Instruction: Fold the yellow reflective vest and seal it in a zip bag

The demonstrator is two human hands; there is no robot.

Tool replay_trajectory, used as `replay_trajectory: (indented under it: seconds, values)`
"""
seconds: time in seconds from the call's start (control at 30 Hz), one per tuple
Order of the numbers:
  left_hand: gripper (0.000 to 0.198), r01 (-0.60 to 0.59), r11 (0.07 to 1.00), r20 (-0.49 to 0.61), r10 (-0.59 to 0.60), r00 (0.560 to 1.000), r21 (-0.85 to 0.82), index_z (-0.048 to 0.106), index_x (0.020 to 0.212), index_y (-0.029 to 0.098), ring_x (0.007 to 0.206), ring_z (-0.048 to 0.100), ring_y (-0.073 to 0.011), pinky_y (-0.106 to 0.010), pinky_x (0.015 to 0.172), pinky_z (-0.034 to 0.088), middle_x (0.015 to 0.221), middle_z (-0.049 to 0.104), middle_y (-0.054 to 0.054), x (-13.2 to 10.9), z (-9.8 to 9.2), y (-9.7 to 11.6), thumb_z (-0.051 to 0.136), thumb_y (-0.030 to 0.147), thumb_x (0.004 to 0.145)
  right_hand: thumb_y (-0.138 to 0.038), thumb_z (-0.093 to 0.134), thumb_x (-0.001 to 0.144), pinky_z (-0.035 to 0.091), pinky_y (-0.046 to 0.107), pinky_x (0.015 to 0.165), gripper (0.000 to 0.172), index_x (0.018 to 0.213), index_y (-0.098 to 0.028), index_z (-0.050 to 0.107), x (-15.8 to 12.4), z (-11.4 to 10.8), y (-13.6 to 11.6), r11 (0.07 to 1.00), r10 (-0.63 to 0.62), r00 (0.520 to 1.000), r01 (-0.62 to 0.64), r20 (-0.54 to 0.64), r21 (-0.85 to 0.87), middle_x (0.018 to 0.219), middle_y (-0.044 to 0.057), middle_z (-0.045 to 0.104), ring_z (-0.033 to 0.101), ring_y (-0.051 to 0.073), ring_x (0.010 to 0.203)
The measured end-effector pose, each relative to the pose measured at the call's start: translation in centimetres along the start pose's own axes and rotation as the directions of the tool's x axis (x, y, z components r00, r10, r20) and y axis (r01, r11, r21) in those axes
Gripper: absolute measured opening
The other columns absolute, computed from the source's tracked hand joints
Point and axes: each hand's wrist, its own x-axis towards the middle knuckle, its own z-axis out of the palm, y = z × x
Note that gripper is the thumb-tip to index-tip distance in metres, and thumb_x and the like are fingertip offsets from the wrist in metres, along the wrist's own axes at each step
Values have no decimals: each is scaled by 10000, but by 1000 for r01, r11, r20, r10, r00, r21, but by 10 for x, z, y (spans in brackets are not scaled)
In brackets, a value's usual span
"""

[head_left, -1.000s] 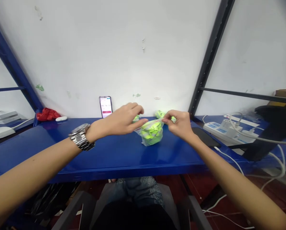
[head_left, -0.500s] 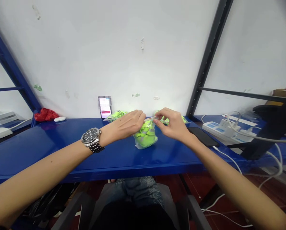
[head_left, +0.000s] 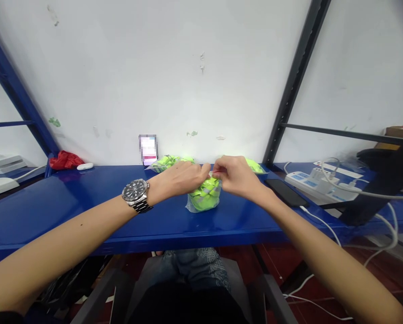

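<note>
A clear plastic bag (head_left: pixel 204 198) filled with folded neon-yellow fabric with grey bands stands on the blue table (head_left: pixel 137 225), its mouth upward. My left hand (head_left: pixel 188 176) is closed on the left side of the bag's top edge. At the right side of that edge, my right hand (head_left: pixel 233 175) pinches the plastic between thumb and fingers. A little red shows by the right fingertips, too small to name. Behind my left hand lies another bag of yellow fabric (head_left: pixel 167 162). A further yellow bag (head_left: pixel 255 165) is partly hidden behind my right hand.
A phone (head_left: pixel 148 150) with a lit screen leans on the wall. At the back left are a red crumpled bag (head_left: pixel 65 160) and a white case (head_left: pixel 85 166). A dark phone (head_left: pixel 286 192) on a cable lies near power strips (head_left: pixel 302 180) and a black post.
My right hand has moved left along the bag's top edge, closer to my left hand. My left hand has shifted slightly right and down. The bag has turned a little.
</note>
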Motion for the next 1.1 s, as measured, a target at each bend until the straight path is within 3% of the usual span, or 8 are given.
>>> replay_trajectory:
  seconds: [0.1, 0.17, 0.3, 0.37, 0.53, 0.67, 0.87, 1.1]
  values:
    - [53, -10, 988, -18, 7, 1000, -157, 457, 915, 156, 461, 373, -115, -305, 479, 203, 652, 548, -30, 1, -3, 1, 421, 136, 949, -15, 543, 602, 270, 250, 508, 173, 587, -187, 533, -1, 1, 3, 999, 54, 999, -54, -10, 3, 541, -9, 567, 470, 127, 509]
    - [127, -23, 957, -69, 3, 998, -288, 451, 880, 165, 513, 407, -120, -294, 497, 254, 694, 557, -41, -1, -6, -3, 395, 198, 988, 5, 531, 579, 272, 242, 506, 194, 586, -188, 519, -2, 2, 6, 997, 74, 997, -74, -3, 23, 542, -12, 580, 482, 127, 510]
    - [148, -61, 889, -128, 2, 992, -455, 446, 865, 178, 629, 471, -131, -275, 565, 339, 783, 582, -54, -10, -9, -15, 381, 206, 994, -17, 540, 648, 272, 239, 508, 173, 615, -186, 528, -2, 3, 9, 995, 59, 998, -59, 2, 82, 554, -15, 583, 475, 121, 511]
    - [88, -53, 899, -122, 0, 993, -435, 434, 861, 183, 645, 470, -133, -273, 571, 336, 794, 579, -49, -14, -7, -18, 436, 125, 927, -41, 561, 691, 274, 243, 513, 155, 633, -183, 540, -2, 3, 6, 993, 43, 999, -44, 14, 109, 561, -16, 579, 466, 116, 514]
    - [266, 21, 970, -98, -46, 994, -242, 413, 870, 177, 638, 425, -137, -276, 548, 293, 825, 550, -61, -16, 5, -13, 475, -28, 712, -131, 627, 772, 320, 268, 568, 89, 699, -175, 602, -3, 1, -6, 994, 29, 998, -35, 56, 105, 654, 17, 621, 522, 141, 601]
    - [262, 29, 976, -149, -63, 987, -218, 419, 870, 175, 634, 414, -145, -286, 551, 302, 816, 536, -65, -15, 8, -9, 455, -33, 715, -194, 653, 796, 346, 286, 628, 26, 816, -183, 641, -2, 3, -9, 997, -35, 999, 32, 39, 70, 805, 53, 667, 572, 178, 727]
    - [152, 4, 928, -179, -76, 981, -373, 420, 868, 177, 671, 455, -142, -273, 590, 367, 822, 516, -54, -32, -8, -7, 407, 26, 867, -52, 543, 703, 234, 266, 546, 148, 666, -188, 500, -10, 11, -13, 998, 4, 1000, -4, 6, -57, 613, 8, 565, 471, 137, 572]
    - [368, 100, 990, -162, -115, 980, -96, 416, 846, 165, 616, 335, -143, -297, 530, 261, 824, 465, -61, -33, -7, 6, 408, -89, 580, -27, 478, 680, 218, 256, 559, 164, 682, -190, 457, -22, 16, -11, 990, -103, 994, 98, -38, -105, 619, -3, 496, 420, 131, 587]
